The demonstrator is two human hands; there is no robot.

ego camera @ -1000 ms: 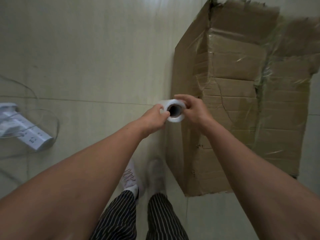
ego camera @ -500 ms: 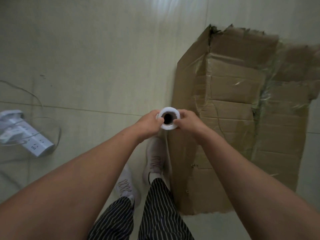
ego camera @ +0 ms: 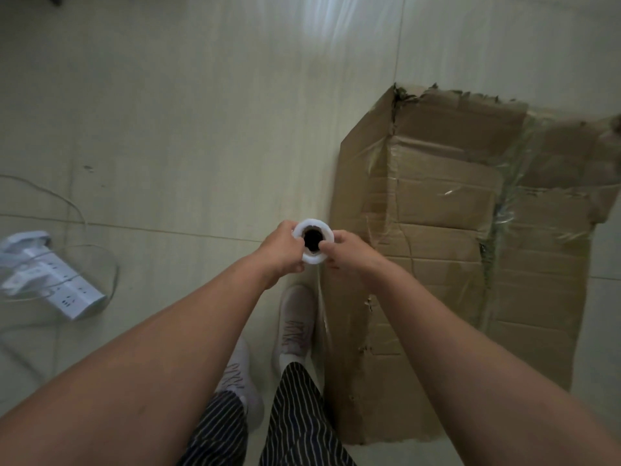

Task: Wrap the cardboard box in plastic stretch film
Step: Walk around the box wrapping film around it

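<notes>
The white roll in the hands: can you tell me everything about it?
The roll of stretch film is white, with a dark hollow core seen end-on, so it stands upright. The left hand and right hand grip its top from either side. A thin clear sheet runs down from it beside the cardboard box, which already wears some film.

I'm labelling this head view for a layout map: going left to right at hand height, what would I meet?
power strip → left hand → roll of stretch film → right hand → cardboard box
</notes>
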